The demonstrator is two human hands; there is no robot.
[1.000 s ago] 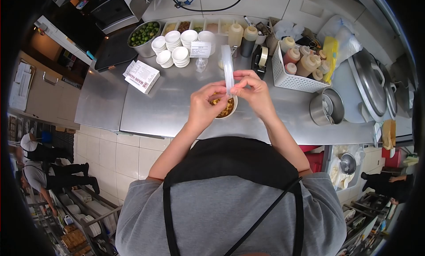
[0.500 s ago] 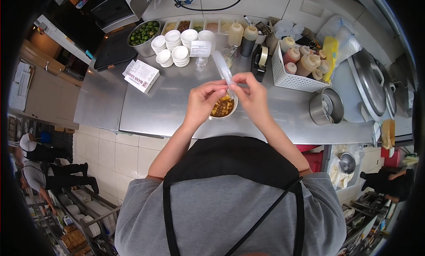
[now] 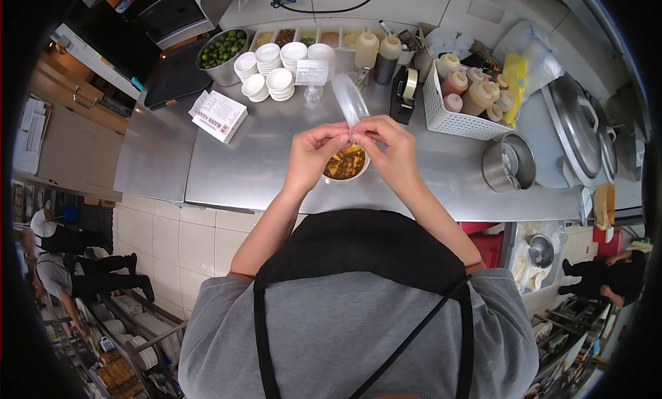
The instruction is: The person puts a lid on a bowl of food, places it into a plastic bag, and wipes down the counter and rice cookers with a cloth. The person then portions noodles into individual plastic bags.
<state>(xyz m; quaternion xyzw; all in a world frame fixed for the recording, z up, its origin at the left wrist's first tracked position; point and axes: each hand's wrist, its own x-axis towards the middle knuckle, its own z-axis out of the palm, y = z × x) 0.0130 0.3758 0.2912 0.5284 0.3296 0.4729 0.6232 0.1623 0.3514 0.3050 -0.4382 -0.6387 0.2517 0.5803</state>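
Note:
Both of my hands pinch the near edge of a clear plastic lid (image 3: 350, 99), which tilts up above a round bowl of food. My left hand (image 3: 316, 151) has its thumb and fingertips pressed together at the lid's edge. My right hand (image 3: 389, 145) grips the same edge from the other side, fingertips nearly touching the left ones. Under them on the steel counter stands the bowl (image 3: 339, 180), holding brown sauce with pale yellow chunks (image 3: 345, 166). The hands partly cover the bowl's far rim.
Stacks of small white cups (image 3: 279, 82), a label slip (image 3: 312, 73) and a tape dispenser (image 3: 405, 95) stand behind. A printed box (image 3: 221, 116) lies left. At right are a white basket of squeeze bottles (image 3: 469, 116) and a metal pot (image 3: 509, 163). Other people (image 3: 76, 275) stand far left.
The lid has turned so more of its round face shows. My fingertips have drawn closer together at its lower edge, the right hand shifting slightly left.

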